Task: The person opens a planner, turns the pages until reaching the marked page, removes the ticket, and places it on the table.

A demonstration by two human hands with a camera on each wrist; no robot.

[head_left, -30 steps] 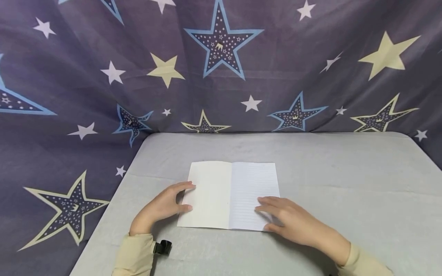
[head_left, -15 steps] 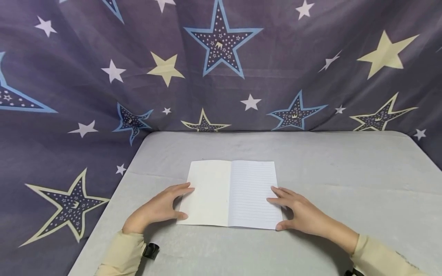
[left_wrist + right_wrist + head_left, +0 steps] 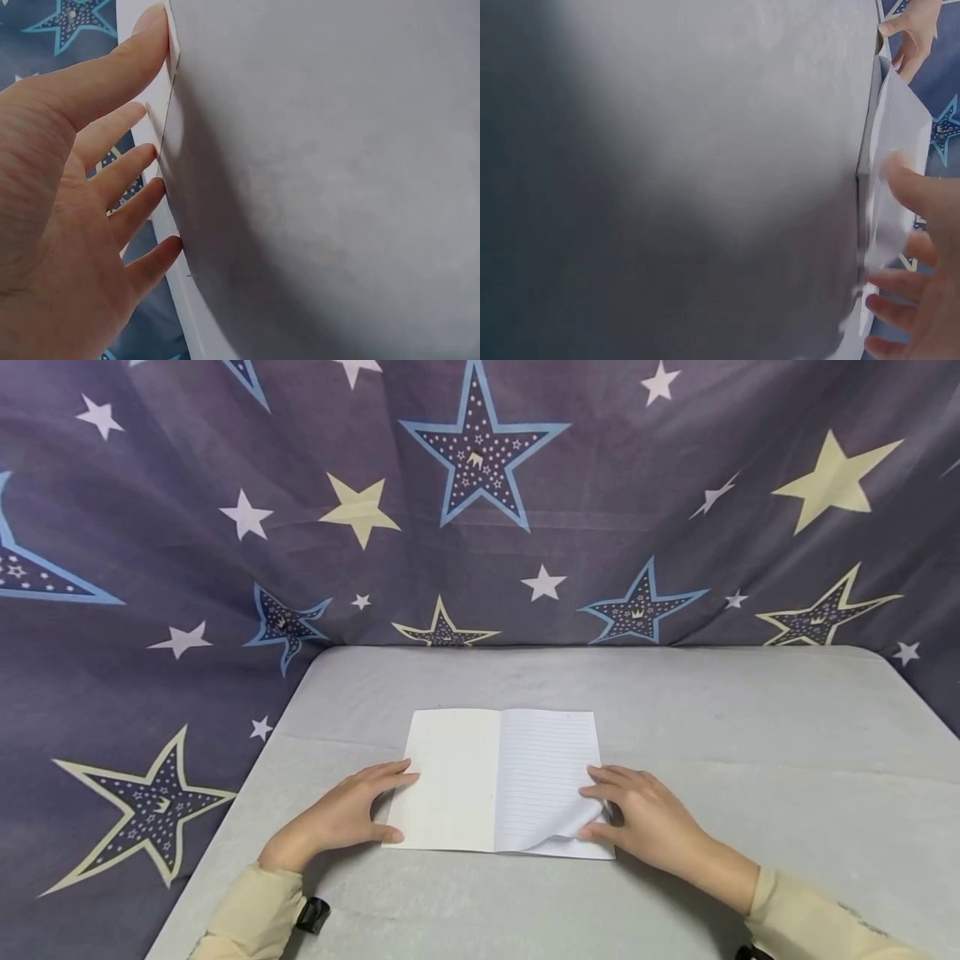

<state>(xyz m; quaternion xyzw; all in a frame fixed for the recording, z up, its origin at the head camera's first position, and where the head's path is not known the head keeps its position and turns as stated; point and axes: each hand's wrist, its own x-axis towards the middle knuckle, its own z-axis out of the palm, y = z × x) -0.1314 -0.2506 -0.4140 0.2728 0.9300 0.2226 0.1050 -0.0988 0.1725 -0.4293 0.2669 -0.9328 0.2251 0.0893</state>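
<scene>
A notebook (image 3: 453, 781) lies spread open on the table, its left side blank and its right page (image 3: 543, 768) ruled with fine lines. My left hand (image 3: 337, 810) rests at the notebook's left edge, thumb and fingertips on the paper and fingers extended. At the lower right, my right hand (image 3: 652, 818) has the page's corner bent up between its thumb and fingers, baring the sheet beneath. The right wrist view shows the raised page (image 3: 900, 124) with the thumb against it. In the left wrist view, the left hand's fingers (image 3: 135, 214) spread along the edge.
A light grey cloth covers the table (image 3: 750, 735). Behind it and on the left hangs a dark curtain (image 3: 585, 468) with star prints. Both forearms wear beige sleeves (image 3: 251, 910), and a black wrist strap (image 3: 312, 914) shows near the left one.
My right hand first slid off the ruled page to its right edge. Its thumb then moved up and inward, curling the lower right corner. The left hand shifted slightly left.
</scene>
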